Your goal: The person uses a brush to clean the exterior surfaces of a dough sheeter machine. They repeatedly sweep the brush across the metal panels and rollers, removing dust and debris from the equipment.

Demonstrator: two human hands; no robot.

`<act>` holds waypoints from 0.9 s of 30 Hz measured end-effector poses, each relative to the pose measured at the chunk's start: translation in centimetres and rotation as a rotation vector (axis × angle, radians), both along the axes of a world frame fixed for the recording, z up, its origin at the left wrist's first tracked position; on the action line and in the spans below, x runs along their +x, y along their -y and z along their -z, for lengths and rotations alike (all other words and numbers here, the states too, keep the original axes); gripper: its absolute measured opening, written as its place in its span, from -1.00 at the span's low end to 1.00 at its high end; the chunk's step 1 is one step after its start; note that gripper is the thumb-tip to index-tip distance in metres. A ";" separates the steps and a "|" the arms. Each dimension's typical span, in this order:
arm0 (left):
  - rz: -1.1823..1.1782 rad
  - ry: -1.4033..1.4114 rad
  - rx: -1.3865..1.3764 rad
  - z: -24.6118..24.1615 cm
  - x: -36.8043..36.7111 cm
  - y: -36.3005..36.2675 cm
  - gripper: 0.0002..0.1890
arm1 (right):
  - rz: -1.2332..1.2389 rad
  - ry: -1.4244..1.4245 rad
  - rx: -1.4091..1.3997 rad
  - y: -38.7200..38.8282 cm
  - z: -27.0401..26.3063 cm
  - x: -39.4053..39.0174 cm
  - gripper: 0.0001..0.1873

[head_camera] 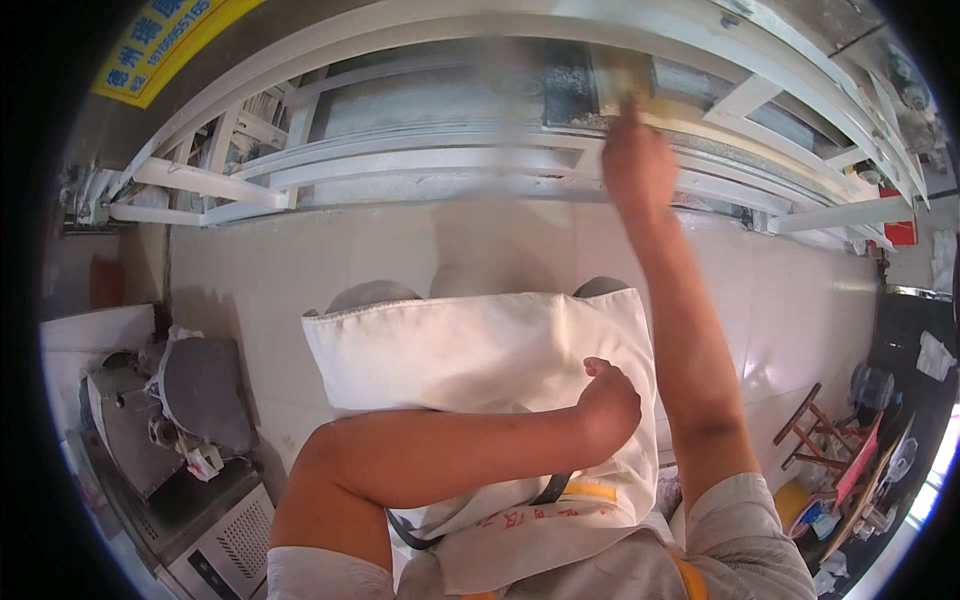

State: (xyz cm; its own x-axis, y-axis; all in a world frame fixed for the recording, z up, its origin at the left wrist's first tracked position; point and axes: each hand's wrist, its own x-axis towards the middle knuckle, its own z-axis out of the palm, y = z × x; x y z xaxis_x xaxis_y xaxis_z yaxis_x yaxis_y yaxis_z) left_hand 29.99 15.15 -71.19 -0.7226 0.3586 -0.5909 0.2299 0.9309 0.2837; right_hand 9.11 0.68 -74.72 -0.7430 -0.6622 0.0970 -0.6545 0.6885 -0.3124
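My right hand point(641, 161) reaches forward over the white metal frame point(337, 161) of a long stand or rack; its index finger points away from me, toward a blurred yellowish surface point(622, 71) inside the frame. Whether the fingertip touches anything there cannot be told. My left hand point(611, 412) is bent across my body, loosely curled in front of the white apron point(465, 352), and no object shows in it. Dark, dusty panels point(570, 82) lie in the frame just left of my right hand.
Pale floor tiles point(795, 300) lie between me and the frame. At the left stands a metal machine point(124, 427) beside a grey rounded seat or lid point(206, 394). A folding wooden stool point(825, 435) and a water bottle point(874, 386) are at the right. A yellow sign with writing point(169, 49) is at the upper left.
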 end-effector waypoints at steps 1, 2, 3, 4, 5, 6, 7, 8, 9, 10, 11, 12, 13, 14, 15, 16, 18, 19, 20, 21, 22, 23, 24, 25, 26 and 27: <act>0.018 0.009 -0.011 0.1 0.0 0.1 -0.54 | -0.117 0.025 -0.004 0.7 -0.4 1.9 -0.45; 0.010 0.019 -0.020 0.5 0.0 0.1 -0.54 | -0.240 -0.004 0.007 1.2 -0.7 3.8 -0.44; 0.004 0.030 -0.023 1.1 0.0 -0.1 -0.54 | -0.362 -0.033 0.023 1.1 -0.9 5.3 -0.43; -0.009 0.041 -0.031 1.2 0.1 0.0 -0.54 | -0.405 0.007 -0.048 0.8 -1.2 6.7 -0.43; 0.011 0.050 -0.035 1.3 0.1 0.0 -0.54 | -0.447 0.046 -0.120 0.1 -1.7 8.1 -0.42; 0.023 0.061 -0.037 1.0 0.1 0.2 -0.55 | -0.497 0.087 -0.190 -0.8 -2.0 9.4 -0.42; 0.039 0.069 -0.040 1.0 0.1 0.4 -0.55 | -0.489 0.130 -0.233 -2.3 -1.9 10.0 -0.41; 0.036 0.053 -0.036 1.0 0.1 0.5 -0.57 | -0.480 0.173 -0.277 -4.3 -1.6 10.0 -0.40; 0.047 0.027 -0.026 1.0 0.0 0.4 -0.59 | -0.459 0.208 -0.313 -6.7 -1.7 9.5 -0.38; 0.049 0.010 -0.022 1.0 0.1 0.3 -0.61 | -0.417 0.289 -0.339 -8.9 -1.8 9.3 -0.42; 0.030 0.009 -0.016 1.2 0.1 0.3 -0.63 | -0.381 0.372 -0.366 -11.1 -2.0 9.1 -0.45; 0.005 0.012 -0.012 1.6 0.3 0.5 -0.66 | -0.343 0.411 -0.375 -13.1 -1.4 8.9 -0.45; -0.002 0.007 -0.002 1.8 0.2 0.4 -0.68 | -0.287 0.439 -0.380 -15.4 -0.8 8.4 -0.45; -0.012 -0.033 -0.028 1.9 0.3 0.5 -0.70 | -0.223 0.448 -0.371 -17.3 -0.4 8.0 -0.48; -0.019 -0.072 -0.056 2.1 0.4 0.6 -0.72 | -0.157 0.456 -0.366 -19.0 0.1 7.8 -0.51; -0.021 -0.116 -0.081 2.2 0.5 0.6 -0.73 | -0.079 0.487 -0.364 -20.6 0.6 7.5 -0.53; -0.050 -0.146 -0.011 2.5 0.2 0.7 -0.73 | 0.083 0.544 -0.358 -23.3 1.3 7.2 -0.55; -0.063 -0.161 0.026 2.6 0.0 0.8 -0.73 | 0.116 0.586 -0.372 -24.2 1.5 7.2 -0.55; -0.078 -0.177 0.072 2.8 0.0 1.0 -0.77 | 0.150 0.629 -0.387 -25.0 1.7 7.1 -0.55; -0.091 -0.196 0.121 2.9 -0.2 1.2 -0.81 | 0.185 0.666 -0.400 -25.7 1.5 7.0 -0.54; -0.104 -0.213 0.170 3.0 -0.2 1.3 -0.85 | 0.208 0.688 -0.412 -26.2 1.3 7.2 -0.55; -0.106 -0.230 0.176 3.0 -0.2 1.4 -0.86 | 0.229 0.710 -0.425 -26.5 1.0 7.5 -0.56; -0.105 -0.252 0.185 3.0 -0.3 1.4 -0.87 | 0.254 0.727 -0.437 -26.8 0.7 7.7 -0.57; -0.105 -0.272 0.195 2.9 -0.4 1.5 -0.88 | 0.266 0.741 -0.447 -27.1 0.5 7.8 -0.57; -0.101 -0.268 0.197 2.8 -0.5 1.5 -0.89 | 0.278 0.757 -0.458 -27.2 0.5 8.0 -0.56; -0.095 -0.265 0.200 2.6 -0.7 1.6 -0.89 | 0.292 0.770 -0.469 -27.5 0.6 8.1 -0.56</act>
State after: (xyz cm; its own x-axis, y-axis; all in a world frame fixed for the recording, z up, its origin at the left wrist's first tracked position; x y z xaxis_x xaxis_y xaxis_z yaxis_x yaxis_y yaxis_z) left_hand 29.26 13.53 -73.83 -0.8772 0.3727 -0.3026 0.2356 0.8834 0.4051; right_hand 17.20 28.15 -75.33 -0.8436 -0.4580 -0.2802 0.0254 0.4873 -0.8729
